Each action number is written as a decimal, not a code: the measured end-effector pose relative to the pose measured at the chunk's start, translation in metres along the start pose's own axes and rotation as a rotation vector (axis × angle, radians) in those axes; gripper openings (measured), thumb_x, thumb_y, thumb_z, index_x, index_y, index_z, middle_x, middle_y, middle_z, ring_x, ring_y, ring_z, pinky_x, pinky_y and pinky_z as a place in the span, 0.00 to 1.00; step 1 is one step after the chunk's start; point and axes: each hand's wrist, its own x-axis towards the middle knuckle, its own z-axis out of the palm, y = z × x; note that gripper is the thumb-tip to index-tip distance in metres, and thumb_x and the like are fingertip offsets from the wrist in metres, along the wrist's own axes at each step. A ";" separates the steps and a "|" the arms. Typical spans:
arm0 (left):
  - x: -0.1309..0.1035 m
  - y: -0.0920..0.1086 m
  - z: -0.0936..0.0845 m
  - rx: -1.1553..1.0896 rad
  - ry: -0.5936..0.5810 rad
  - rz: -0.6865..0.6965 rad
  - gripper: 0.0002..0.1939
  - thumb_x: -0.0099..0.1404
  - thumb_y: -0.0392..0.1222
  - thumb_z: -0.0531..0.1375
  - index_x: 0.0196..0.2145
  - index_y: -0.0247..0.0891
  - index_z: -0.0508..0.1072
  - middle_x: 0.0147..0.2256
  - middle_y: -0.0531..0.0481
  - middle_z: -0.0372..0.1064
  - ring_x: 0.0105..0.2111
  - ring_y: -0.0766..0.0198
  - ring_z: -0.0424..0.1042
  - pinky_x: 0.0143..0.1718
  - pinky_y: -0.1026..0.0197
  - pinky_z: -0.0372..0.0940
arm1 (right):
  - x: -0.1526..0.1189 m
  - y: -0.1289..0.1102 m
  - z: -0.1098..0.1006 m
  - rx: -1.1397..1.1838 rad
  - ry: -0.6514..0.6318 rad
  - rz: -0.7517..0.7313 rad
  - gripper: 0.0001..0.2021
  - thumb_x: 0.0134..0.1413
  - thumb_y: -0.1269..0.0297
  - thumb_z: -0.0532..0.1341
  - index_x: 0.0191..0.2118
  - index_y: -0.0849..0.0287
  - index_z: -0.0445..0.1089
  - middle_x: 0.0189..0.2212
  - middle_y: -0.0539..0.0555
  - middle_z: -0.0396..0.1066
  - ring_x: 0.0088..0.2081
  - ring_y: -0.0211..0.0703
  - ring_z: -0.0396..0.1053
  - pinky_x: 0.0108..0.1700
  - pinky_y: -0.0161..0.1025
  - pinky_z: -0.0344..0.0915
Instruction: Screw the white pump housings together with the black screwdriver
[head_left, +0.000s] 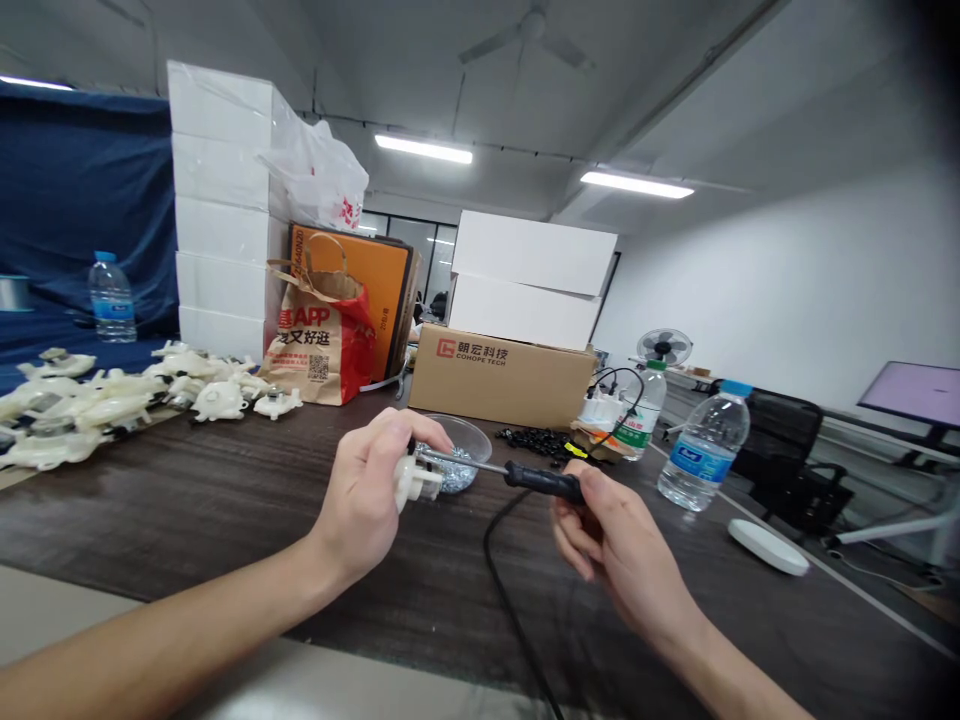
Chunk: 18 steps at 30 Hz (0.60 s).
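My left hand (360, 505) is closed around a white plastic part (414, 483), partly hidden by the fingers. A screwdriver (541, 482) with a black handle lies nearly level in the grip of my right hand (619, 525). Its metal shaft points left, and the tip reaches a small dark piece at the white part, close to my left fingers. Whether tip and piece touch cannot be told. Just behind the white part stands a clear bowl (480, 440) of small silvery pieces, probably screws (457, 474).
Many white plastic assemblies (90, 405) are heaped at the left. Small black pieces (536, 440) lie behind the bowl. A black cable (499, 570) crosses the dark table (247, 510). Water bottles (701, 450), a cardboard box (502, 385) and a paper bag (315, 340) stand around.
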 end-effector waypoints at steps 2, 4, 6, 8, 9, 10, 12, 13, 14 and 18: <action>0.000 0.000 0.000 0.000 0.010 -0.006 0.24 0.75 0.44 0.47 0.30 0.36 0.77 0.35 0.47 0.75 0.39 0.57 0.73 0.46 0.58 0.63 | -0.002 -0.004 0.001 0.043 -0.003 -0.016 0.19 0.64 0.44 0.58 0.35 0.56 0.64 0.19 0.44 0.58 0.18 0.35 0.56 0.22 0.34 0.53; 0.001 0.000 0.000 0.004 0.018 -0.002 0.24 0.75 0.44 0.47 0.29 0.37 0.77 0.35 0.47 0.75 0.39 0.57 0.73 0.45 0.58 0.64 | -0.004 -0.007 0.003 0.078 0.006 -0.024 0.16 0.63 0.46 0.60 0.40 0.55 0.65 0.24 0.47 0.63 0.22 0.38 0.61 0.26 0.36 0.58; 0.000 0.000 0.000 0.016 0.017 0.019 0.24 0.75 0.43 0.47 0.29 0.37 0.77 0.35 0.47 0.75 0.39 0.57 0.73 0.46 0.58 0.63 | -0.005 -0.007 0.003 0.068 0.032 -0.022 0.15 0.64 0.47 0.60 0.37 0.55 0.64 0.22 0.45 0.60 0.21 0.36 0.59 0.25 0.35 0.56; 0.000 0.000 0.000 0.029 0.009 0.042 0.24 0.75 0.43 0.46 0.29 0.37 0.77 0.35 0.47 0.76 0.40 0.57 0.73 0.46 0.58 0.63 | -0.003 -0.006 0.002 0.027 0.058 -0.006 0.20 0.65 0.46 0.58 0.30 0.56 0.61 0.17 0.43 0.53 0.16 0.34 0.51 0.21 0.34 0.50; -0.001 0.000 -0.001 0.032 0.006 0.048 0.24 0.75 0.43 0.46 0.29 0.37 0.77 0.35 0.47 0.76 0.40 0.58 0.73 0.46 0.58 0.63 | -0.002 -0.005 0.002 0.009 0.063 0.002 0.22 0.66 0.44 0.57 0.28 0.55 0.60 0.16 0.42 0.51 0.16 0.33 0.49 0.19 0.34 0.49; -0.002 0.000 -0.001 0.034 0.005 0.048 0.24 0.75 0.43 0.46 0.29 0.37 0.77 0.35 0.47 0.76 0.39 0.58 0.73 0.46 0.58 0.63 | -0.002 -0.004 0.002 0.003 0.055 0.006 0.22 0.66 0.43 0.56 0.28 0.55 0.60 0.16 0.43 0.52 0.16 0.34 0.49 0.19 0.34 0.49; -0.002 0.000 -0.001 0.037 0.010 0.040 0.23 0.75 0.43 0.47 0.29 0.38 0.77 0.34 0.47 0.76 0.39 0.58 0.73 0.45 0.58 0.63 | -0.002 -0.005 0.002 0.024 0.028 0.009 0.20 0.65 0.43 0.57 0.33 0.55 0.63 0.20 0.45 0.59 0.18 0.36 0.56 0.21 0.35 0.55; -0.002 0.000 -0.001 0.037 0.014 0.034 0.23 0.75 0.43 0.47 0.29 0.38 0.77 0.34 0.47 0.76 0.38 0.58 0.73 0.45 0.58 0.64 | -0.002 -0.006 0.002 0.037 0.022 0.007 0.18 0.64 0.43 0.58 0.37 0.54 0.64 0.23 0.46 0.62 0.20 0.38 0.59 0.23 0.36 0.58; -0.002 -0.001 -0.001 0.036 0.018 0.031 0.23 0.75 0.43 0.47 0.29 0.37 0.77 0.34 0.47 0.76 0.38 0.59 0.73 0.44 0.59 0.64 | -0.002 -0.007 0.003 0.043 0.029 0.002 0.17 0.63 0.45 0.60 0.39 0.54 0.64 0.25 0.47 0.64 0.22 0.38 0.60 0.24 0.36 0.59; -0.001 -0.001 -0.001 0.034 0.016 0.032 0.24 0.75 0.43 0.47 0.29 0.37 0.77 0.34 0.48 0.76 0.38 0.59 0.73 0.45 0.59 0.64 | -0.003 -0.006 0.003 -0.035 0.083 0.008 0.21 0.64 0.45 0.59 0.29 0.56 0.61 0.16 0.43 0.53 0.16 0.33 0.51 0.19 0.33 0.50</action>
